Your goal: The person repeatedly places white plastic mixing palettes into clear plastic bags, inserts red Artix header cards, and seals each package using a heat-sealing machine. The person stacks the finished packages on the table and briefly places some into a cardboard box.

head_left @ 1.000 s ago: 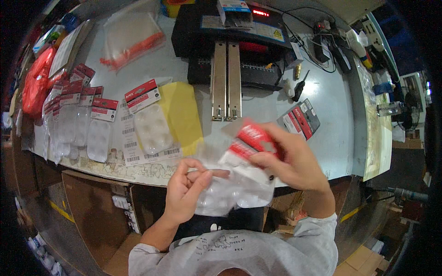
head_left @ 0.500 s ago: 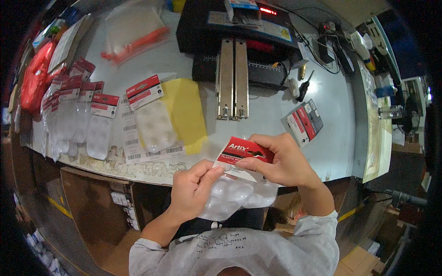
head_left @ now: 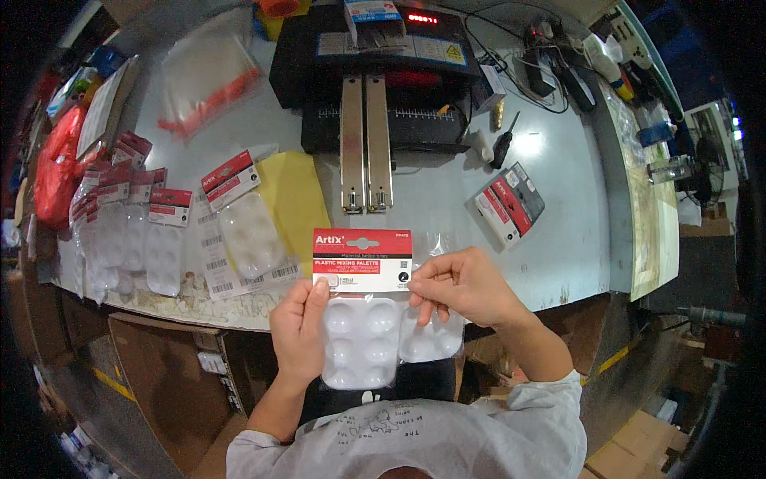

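Observation:
My left hand (head_left: 299, 327) grips the left edge of a packaged white paint palette (head_left: 361, 339), its thumb on the red-and-white header card (head_left: 363, 262). The pack hangs upright over the table's front edge, card facing me, round wells showing through clear plastic. At the card's lower right corner, my right hand (head_left: 463, 287) is closed in a pinch, the other fingers curled below. Behind and below those fingers hangs a second white palette (head_left: 431, 339) in clear plastic; its upper part is partly hidden, and what supports it is not plain.
Packaged palettes (head_left: 163, 247) overlap at the left; another pack (head_left: 251, 231) lies on barcode sheets and yellow paper (head_left: 299, 199). A black machine with metal bars (head_left: 363, 144) stands at the back. To the right lie a carded pack (head_left: 511, 203) and a black-handled tool (head_left: 503, 148).
The header card has turned from tilted to level and faces me. My right hand has moved from the card's top to its lower right corner. The camera view has shifted to the right.

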{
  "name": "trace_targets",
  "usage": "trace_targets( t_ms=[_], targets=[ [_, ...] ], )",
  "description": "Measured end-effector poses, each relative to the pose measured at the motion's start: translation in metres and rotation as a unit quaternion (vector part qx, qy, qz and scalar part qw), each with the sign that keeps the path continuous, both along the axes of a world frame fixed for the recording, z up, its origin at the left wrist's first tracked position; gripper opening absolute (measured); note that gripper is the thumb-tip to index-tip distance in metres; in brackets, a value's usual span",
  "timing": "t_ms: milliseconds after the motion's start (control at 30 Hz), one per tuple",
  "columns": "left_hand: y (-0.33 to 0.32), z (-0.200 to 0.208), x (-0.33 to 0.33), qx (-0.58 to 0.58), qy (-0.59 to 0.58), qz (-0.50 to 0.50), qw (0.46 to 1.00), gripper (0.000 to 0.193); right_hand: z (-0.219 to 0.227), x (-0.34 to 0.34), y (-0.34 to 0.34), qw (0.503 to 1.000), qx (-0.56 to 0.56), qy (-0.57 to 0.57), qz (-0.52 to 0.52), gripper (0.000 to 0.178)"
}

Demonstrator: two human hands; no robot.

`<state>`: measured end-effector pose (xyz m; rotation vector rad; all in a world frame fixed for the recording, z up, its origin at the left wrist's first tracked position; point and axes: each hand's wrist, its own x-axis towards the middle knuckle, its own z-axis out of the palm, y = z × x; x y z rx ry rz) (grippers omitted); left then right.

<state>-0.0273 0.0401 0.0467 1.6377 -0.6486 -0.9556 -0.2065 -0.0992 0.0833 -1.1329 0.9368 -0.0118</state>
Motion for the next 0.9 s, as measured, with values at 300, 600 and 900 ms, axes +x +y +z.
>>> trace_targets(
  t_ms=[300, 600, 900],
  targets=[
    [-0.056, -0.039, 0.024, 0.038, -0.032, -0.029, 0.998, 0.027, -0.039, 0.036, -0.042, 0.996, 0.004, 0.037, -0.077, 0.018],
    [-0.061, -0.072, 0.03, -0.029, -0.018, -0.012, 0.999, 0.026, -0.049, 0.046, -0.045, 0.993, -0.019, 0.037, -0.108, 0.023],
    [-0.026, 0.0, 0.103, 0.164, -0.507, 0.071, 0.843, 0.029, -0.028, -0.07, -0.091, 0.79, -0.512, 0.267, -0.205, 0.067]
  ],
)
